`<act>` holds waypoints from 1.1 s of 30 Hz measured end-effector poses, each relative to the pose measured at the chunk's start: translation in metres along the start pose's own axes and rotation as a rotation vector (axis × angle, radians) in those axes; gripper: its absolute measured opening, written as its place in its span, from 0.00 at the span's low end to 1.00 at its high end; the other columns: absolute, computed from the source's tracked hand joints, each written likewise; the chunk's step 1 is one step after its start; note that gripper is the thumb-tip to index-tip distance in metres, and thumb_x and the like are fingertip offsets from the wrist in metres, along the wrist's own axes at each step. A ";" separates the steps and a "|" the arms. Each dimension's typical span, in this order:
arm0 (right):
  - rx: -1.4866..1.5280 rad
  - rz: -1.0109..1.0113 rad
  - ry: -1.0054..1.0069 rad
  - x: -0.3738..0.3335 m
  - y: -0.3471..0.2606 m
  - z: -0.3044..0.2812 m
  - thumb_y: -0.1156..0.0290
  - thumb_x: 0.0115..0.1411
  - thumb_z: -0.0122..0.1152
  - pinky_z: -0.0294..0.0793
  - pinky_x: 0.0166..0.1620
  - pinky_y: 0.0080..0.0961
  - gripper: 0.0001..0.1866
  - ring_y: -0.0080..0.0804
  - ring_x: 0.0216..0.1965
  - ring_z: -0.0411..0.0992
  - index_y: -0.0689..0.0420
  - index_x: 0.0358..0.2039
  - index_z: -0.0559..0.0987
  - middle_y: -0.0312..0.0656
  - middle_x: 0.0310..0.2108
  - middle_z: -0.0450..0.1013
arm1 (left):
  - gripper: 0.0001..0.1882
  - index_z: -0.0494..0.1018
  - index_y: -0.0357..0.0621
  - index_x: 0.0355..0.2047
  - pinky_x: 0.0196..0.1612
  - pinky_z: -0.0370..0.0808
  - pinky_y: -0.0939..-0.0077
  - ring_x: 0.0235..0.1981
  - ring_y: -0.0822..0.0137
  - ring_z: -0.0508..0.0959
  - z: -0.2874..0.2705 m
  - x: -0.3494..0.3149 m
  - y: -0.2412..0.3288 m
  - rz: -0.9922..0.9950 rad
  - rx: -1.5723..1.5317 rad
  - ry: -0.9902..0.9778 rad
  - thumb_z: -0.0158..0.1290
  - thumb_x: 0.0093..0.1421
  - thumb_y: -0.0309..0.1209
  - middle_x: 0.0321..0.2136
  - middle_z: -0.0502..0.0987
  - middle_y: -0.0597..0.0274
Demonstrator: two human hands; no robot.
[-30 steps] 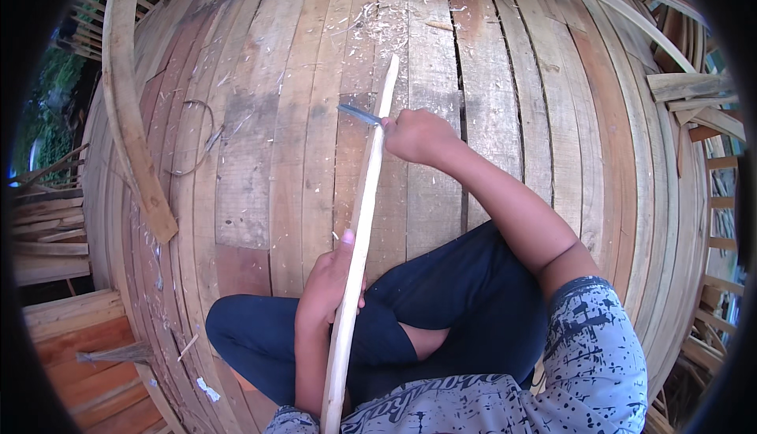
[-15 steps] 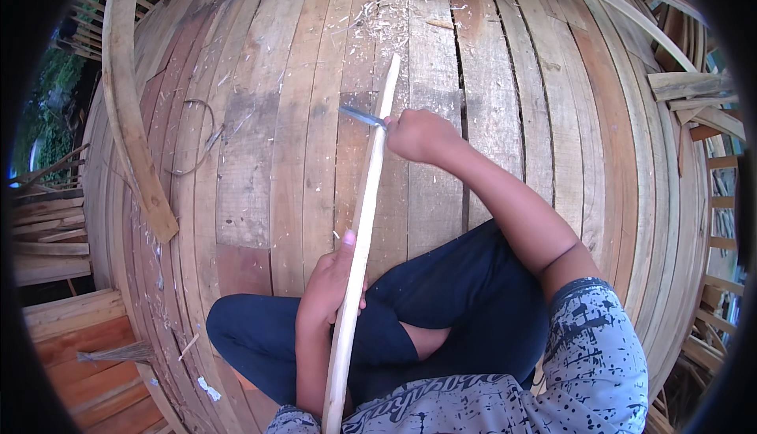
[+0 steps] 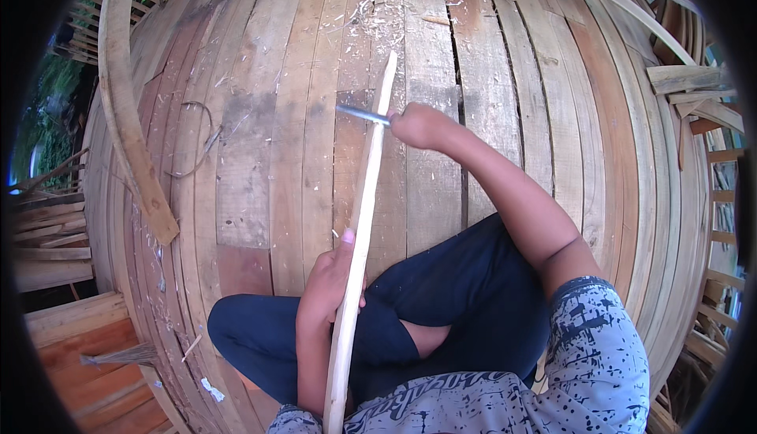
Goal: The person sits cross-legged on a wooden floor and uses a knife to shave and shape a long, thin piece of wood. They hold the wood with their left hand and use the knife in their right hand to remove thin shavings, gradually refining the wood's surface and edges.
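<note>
Left hand grips the stick; its lower end is cut off. Right hand fisted round the knife, handle hidden.

The right hand has slid a little up the pale wooden strip, away from the person's body, carrying the knife blade with it along the strip's edge. The blade now lies flatter across the strip, its tip poking out farther to the left. The left hand has shifted slightly lower along the strip.
</note>
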State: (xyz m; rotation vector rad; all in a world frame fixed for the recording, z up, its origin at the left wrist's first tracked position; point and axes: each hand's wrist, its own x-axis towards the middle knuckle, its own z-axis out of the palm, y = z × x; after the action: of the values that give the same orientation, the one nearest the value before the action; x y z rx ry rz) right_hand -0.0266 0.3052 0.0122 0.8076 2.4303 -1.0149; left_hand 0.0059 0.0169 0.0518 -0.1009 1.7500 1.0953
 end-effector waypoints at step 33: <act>-0.246 -0.287 -0.010 -0.063 -0.028 0.028 0.53 0.68 0.40 0.75 0.51 0.45 0.29 0.56 0.44 0.78 0.66 0.38 0.82 0.61 0.39 0.78 | 0.36 0.72 0.34 0.27 0.12 0.72 0.77 0.10 0.72 0.71 0.006 -0.002 0.006 0.018 -0.011 0.073 0.44 0.66 0.61 0.14 0.68 0.62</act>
State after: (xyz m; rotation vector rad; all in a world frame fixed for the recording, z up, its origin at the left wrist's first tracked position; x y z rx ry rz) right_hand 0.0070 0.2456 0.0423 0.3793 2.6459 -0.7877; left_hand 0.0079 0.0234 0.0566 -0.1332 1.8135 1.1267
